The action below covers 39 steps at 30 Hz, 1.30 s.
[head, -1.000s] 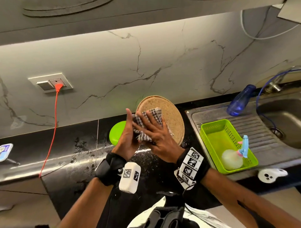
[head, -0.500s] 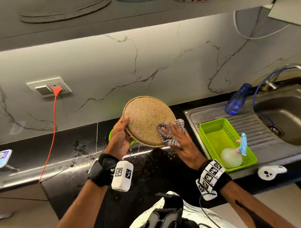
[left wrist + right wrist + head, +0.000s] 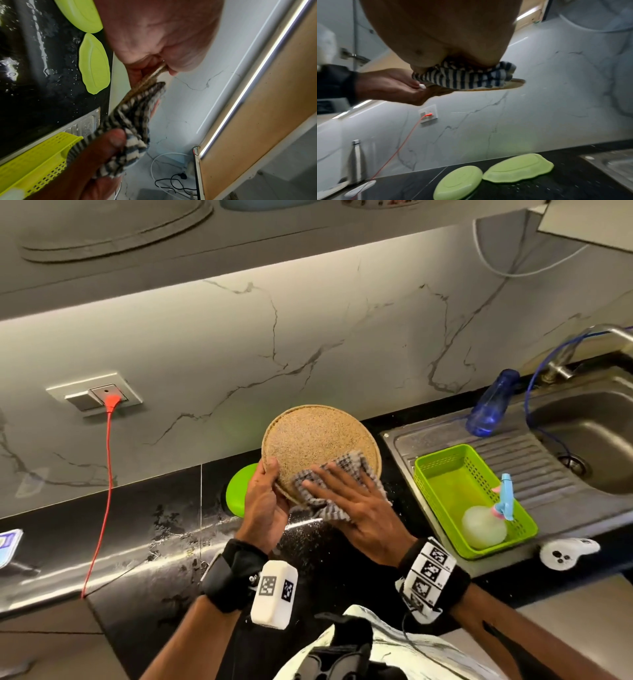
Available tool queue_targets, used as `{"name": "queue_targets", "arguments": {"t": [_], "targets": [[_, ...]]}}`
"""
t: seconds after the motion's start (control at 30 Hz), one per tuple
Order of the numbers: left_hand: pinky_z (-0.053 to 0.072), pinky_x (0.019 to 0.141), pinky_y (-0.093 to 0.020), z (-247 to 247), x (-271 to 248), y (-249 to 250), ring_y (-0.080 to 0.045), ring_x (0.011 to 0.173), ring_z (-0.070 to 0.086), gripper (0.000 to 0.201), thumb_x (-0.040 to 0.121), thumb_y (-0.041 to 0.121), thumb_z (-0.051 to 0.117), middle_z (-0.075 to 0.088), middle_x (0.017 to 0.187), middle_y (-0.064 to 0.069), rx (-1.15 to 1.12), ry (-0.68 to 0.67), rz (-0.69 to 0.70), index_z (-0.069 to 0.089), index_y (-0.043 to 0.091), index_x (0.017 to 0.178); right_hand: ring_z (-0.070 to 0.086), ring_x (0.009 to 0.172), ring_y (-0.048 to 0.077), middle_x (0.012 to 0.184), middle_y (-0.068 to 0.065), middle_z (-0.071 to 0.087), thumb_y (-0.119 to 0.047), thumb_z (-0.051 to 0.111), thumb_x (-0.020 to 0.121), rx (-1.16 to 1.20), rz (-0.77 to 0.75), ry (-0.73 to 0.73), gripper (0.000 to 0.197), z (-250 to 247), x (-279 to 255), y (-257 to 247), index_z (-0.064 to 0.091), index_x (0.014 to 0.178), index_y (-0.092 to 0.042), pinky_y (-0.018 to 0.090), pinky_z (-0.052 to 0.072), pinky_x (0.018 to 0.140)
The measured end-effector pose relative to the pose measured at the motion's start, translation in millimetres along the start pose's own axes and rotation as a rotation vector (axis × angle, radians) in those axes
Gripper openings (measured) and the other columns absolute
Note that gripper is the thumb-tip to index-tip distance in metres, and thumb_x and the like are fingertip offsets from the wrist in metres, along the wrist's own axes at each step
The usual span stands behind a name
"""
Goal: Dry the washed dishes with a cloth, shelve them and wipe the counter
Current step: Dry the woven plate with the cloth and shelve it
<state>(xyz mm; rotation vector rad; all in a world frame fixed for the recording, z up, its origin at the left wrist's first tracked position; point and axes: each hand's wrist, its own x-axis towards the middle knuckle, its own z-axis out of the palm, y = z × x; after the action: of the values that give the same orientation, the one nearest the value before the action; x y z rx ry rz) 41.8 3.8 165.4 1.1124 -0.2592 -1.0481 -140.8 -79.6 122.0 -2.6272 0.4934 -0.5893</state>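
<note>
My left hand [image 3: 265, 505] grips the lower left rim of the plate [image 3: 317, 440], held tilted above the desk [image 3: 164, 546]. My right hand [image 3: 356, 505] lies spread, pressing the cloth [image 3: 329, 477] on its lower edge, further left than half a second ago.

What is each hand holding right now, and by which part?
The left hand grips the tan plate by its lower-left rim. The right hand presses the striped cloth flat on its face.
</note>
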Motion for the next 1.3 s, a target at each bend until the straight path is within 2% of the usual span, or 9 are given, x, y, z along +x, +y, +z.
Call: {"name": "queue_targets", "arguments": {"t": [0.3,0.37,0.5,0.6,0.77,0.87,0.97,1.1,1.3], "targets": [[0.058,0.091,-0.058,1.7,-12.1,-9.3,-0.031,0.12,0.065,0.031,0.107,0.031,0.044,0.07,0.129,-0.005,0.078,0.013,-0.046,0.057,0.022,0.134,0.008,0.158,0.012,0.169,-0.02,0.014,-0.053,0.044,0.104,0.444,0.534,0.237,0.058,-16.2,7.7,61.5,0.021,0.156,-0.054,0.063,0.02,0.124],[0.061,0.084,-0.053,2.6,-13.4,-10.5,-0.031,0.118,0.066,0.031,0.107,0.032,0.045,0.069,0.13,-0.006,0.077,0.02,-0.043,0.057,0.022,0.134,0.003,0.159,0.016,0.166,-0.032,0.002,-0.052,0.042,0.105,0.3,0.456,0.187,0.055,-15.5,7.3,44.4,0.015,0.151,-0.066,0.067,0.014,0.123],[0.063,0.076,-0.048,6.2,-12.0,-5.4,-0.033,0.118,0.066,0.04,0.107,0.034,0.045,0.067,0.133,-0.012,0.068,-0.017,-0.021,0.051,0.017,0.142,-0.009,0.158,0.006,0.17,-0.02,-0.006,-0.052,0.032,0.107,0.115,0.189,0.017,0.057,-6.2,-4.5,-16.4,0.017,0.161,-0.041,0.059,-0.015,0.124],[0.063,0.081,-0.048,9.1,-14.2,-2.1,-0.033,0.118,0.066,0.04,0.108,0.032,0.042,0.066,0.135,-0.014,0.032,-0.068,-0.022,0.05,0.016,0.144,-0.005,0.158,0.008,0.171,-0.017,-0.001,-0.047,0.035,0.11,0.01,0.04,-0.018,0.057,-5.5,-8.9,-26.0,0.016,0.162,-0.038,0.054,-0.015,0.125],[0.063,0.069,-0.043,12.5,-15.2,-9.7,-0.024,0.11,0.07,0.033,0.107,0.025,0.044,0.067,0.133,-0.009,0.05,-0.056,-0.01,0.054,0.017,0.138,0.0,0.159,0.011,0.171,-0.015,0.006,-0.061,0.031,0.104,0.116,0.323,0.134,0.055,-19.4,4.0,40.9,0.018,0.157,-0.053,0.063,0.004,0.126],[0.06,0.086,-0.055,11.4,-18.7,-20.0,-0.034,0.123,0.061,0.032,0.106,0.024,0.046,0.065,0.136,-0.011,0.074,-0.064,-0.034,0.057,0.016,0.135,0.005,0.159,0.015,0.171,-0.011,0.011,-0.063,0.032,0.104,0.252,0.507,0.195,0.046,-21.2,13.3,72.2,0.013,0.144,-0.074,0.061,0.015,0.125],[0.054,0.089,-0.06,11.4,-20.5,-25.1,-0.036,0.123,0.06,0.032,0.106,0.024,0.047,0.063,0.138,-0.012,0.105,-0.07,-0.043,0.056,0.016,0.135,0.006,0.159,0.021,0.172,-0.008,0.008,-0.074,0.019,0.098,0.218,0.589,0.167,0.062,-20.5,22.9,77.4,0.018,0.156,-0.053,0.063,0.013,0.125],[0.061,0.081,-0.058,22.4,-21.9,-18.1,-0.027,0.11,0.07,0.029,0.104,0.025,0.049,0.071,0.125,-0.003,0.186,-0.148,0.007,0.057,0.023,0.132,-0.005,0.158,0.021,0.169,-0.013,-0.006,-0.086,0.001,0.086,0.232,0.513,0.117,0.082,-9.6,32.4,42.2,0.011,0.159,-0.051,0.067,0.008,0.124],[0.064,0.067,-0.039,26.1,-22.1,-12.7,-0.024,0.104,0.072,0.034,0.106,0.025,0.048,0.069,0.131,-0.007,0.128,-0.171,0.024,0.057,0.018,0.138,-0.011,0.157,0.004,0.169,-0.023,-0.004,-0.05,0.032,0.108,0.356,0.256,0.079,0.056,3.6,28.1,-35.0,0.011,0.16,-0.046,0.059,-0.005,0.126]]}}
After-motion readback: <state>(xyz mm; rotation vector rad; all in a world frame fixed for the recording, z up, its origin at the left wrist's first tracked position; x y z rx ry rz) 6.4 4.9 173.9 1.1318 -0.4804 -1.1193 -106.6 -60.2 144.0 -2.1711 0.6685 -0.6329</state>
